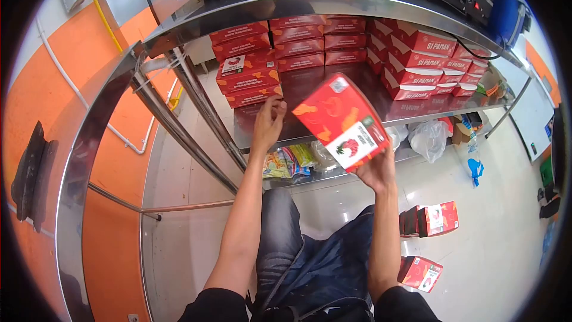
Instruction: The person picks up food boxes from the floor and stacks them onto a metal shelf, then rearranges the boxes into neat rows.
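Observation:
Gripped from below at its lower right end, a red cardboard box [341,113] with a white label is held up and tilted by my right hand [378,170]. My left hand [269,120] is open, fingers loosely bent and apart, beside the front corner of a stack of red boxes [253,80]. That stack sits at the left end of the steel shelf [316,92]. More red boxes [299,45] are piled in rows at the back of the shelf, and another pile of boxes [420,62] reading "SI PAMAN" stands at its right.
Red boxes [438,219] lie on the floor at my right, with another box [422,274] nearer me. Plastic packets [285,163] and a white bag [428,140] lie under the shelf. A steel table edge [333,3] overhangs it, and metal legs [173,116] stand at left.

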A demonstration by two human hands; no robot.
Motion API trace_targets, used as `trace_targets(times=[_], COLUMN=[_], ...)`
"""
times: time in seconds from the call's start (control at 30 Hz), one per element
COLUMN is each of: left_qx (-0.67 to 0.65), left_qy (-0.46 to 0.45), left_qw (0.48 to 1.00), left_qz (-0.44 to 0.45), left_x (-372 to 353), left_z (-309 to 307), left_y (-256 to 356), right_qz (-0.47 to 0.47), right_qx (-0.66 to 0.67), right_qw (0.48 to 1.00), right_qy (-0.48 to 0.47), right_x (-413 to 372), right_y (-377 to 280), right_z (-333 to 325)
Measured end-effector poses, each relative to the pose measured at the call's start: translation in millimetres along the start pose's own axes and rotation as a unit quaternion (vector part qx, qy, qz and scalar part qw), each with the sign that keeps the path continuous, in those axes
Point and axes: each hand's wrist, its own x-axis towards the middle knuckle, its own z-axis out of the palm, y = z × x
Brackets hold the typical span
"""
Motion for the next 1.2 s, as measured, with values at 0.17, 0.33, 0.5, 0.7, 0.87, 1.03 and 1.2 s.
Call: trace_targets(times=[0.17,0.33,0.5,0.7,0.87,1.03,1.2], left_qx=[-0.114,-0.267,-0.366,-0.311,-0.141,-0.035,0.142], left_qy=[-0.058,-0.044,0.053,0.061,0.116,0.090,-0.038], left_qw=[0.989,0.956,0.916,0.939,0.972,0.989,0.986], left_qz=[-0.069,-0.110,-0.154,-0.136,-0.147,-0.113,-0.082], left_x=[-0.9,1.4,2.8,7.0,-1.1,2.6,-1.6], left_z=[-13.0,-19.5,-17.2,-11.7,-26.0,-12.3,-6.6], left_y=[-2.0,-11.7,-11.6,-23.8,19.5,-2.6,26.8], right_qz=[0.064,0.041,-0.134,-0.015,-0.097,-0.007,0.015], right_qx=[-0.197,-0.330,-0.331,-0.437,-0.536,-0.149,-0.133], right_qw=[0.976,0.931,0.929,0.899,0.838,0.985,0.991], right_qy=[0.067,0.148,0.096,0.022,-0.039,-0.088,-0.027], right_x=[82.7,119.4,145.6,101.1,103.6,129.6,202.9], right_y=[-9.0,-7.7,8.1,16.2,48.0,-9.0,14.2], right_z=[-4.4,40.4,30.6,81.8,77.8,89.7,138.0])
